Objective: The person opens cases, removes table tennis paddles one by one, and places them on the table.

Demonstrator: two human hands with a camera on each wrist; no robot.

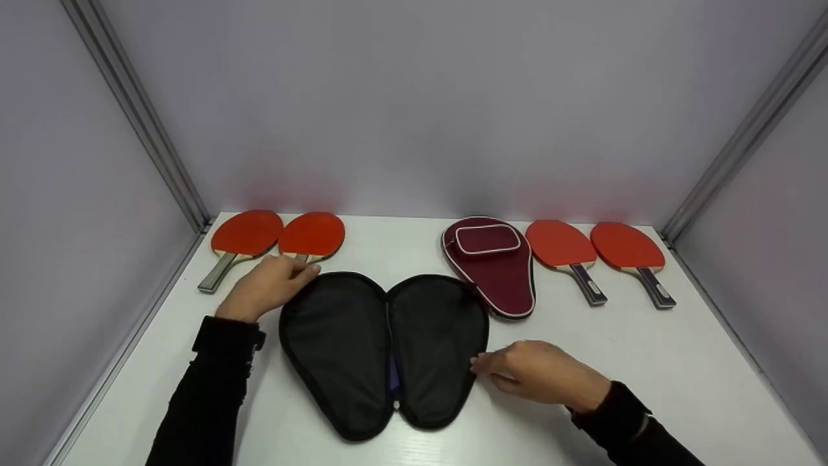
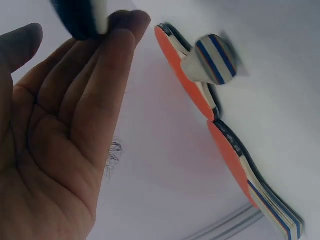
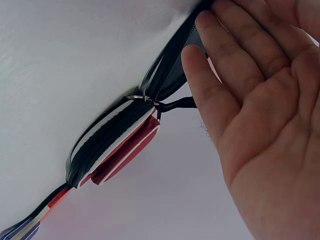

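A zip-up table tennis bat case [image 1: 336,356] lies spread like two wings, its black lining facing up and a blue strip showing between the halves. My left hand [image 1: 272,281] is at the upper edge of its left half. In the left wrist view, fairly straight fingers [image 2: 100,95] reach behind a blurred dark-blue edge with white trim, the thumb standing apart from it. The right half's outer edge is pinched by my right hand [image 1: 543,372]; its thumb tip is out of frame in the right wrist view, where the other fingers [image 3: 220,90] lie fairly straight.
Behind my left hand lie two red bats [image 1: 247,232] [image 1: 314,233]. A maroon case [image 1: 498,278] with a small front pocket overlaps the black-lined case's right edge in the head view. Two more red bats [image 1: 559,243] [image 1: 627,246] lie to its right. Pale walls enclose the white table [image 1: 647,362].
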